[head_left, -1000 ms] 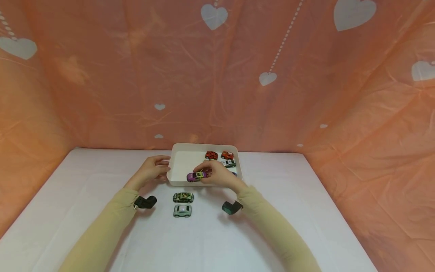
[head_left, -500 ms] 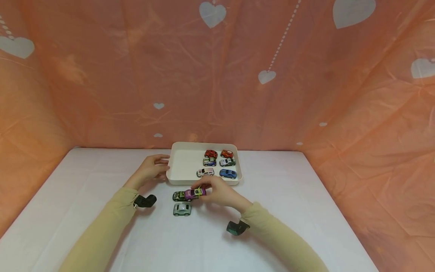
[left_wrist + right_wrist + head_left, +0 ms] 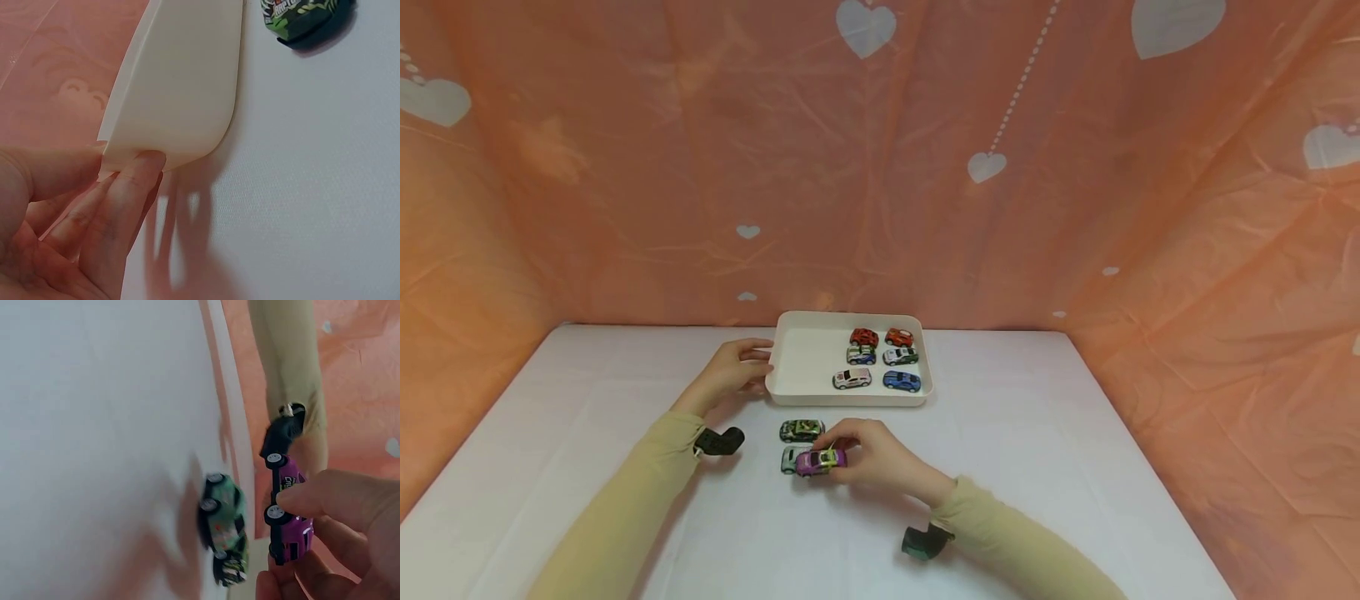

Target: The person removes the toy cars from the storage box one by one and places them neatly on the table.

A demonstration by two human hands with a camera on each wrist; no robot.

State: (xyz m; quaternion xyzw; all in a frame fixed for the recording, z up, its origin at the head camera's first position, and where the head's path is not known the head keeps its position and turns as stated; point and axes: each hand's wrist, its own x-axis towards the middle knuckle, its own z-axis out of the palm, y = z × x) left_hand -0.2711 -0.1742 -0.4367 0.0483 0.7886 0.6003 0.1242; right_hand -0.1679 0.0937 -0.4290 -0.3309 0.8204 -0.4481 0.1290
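Purple car hovering by the pale car, tray steadied on the left

Going left to right: the left hand is bracing the white tray, fingers lying straight along its outer wall. The camo car is sitting on the worktop; just below it, the right hand is pinching the purple car by its sides, grip clamped on it, beside the pale car. It looks light, stiff and free-rolling, so the flanks are likely the best place to take it.
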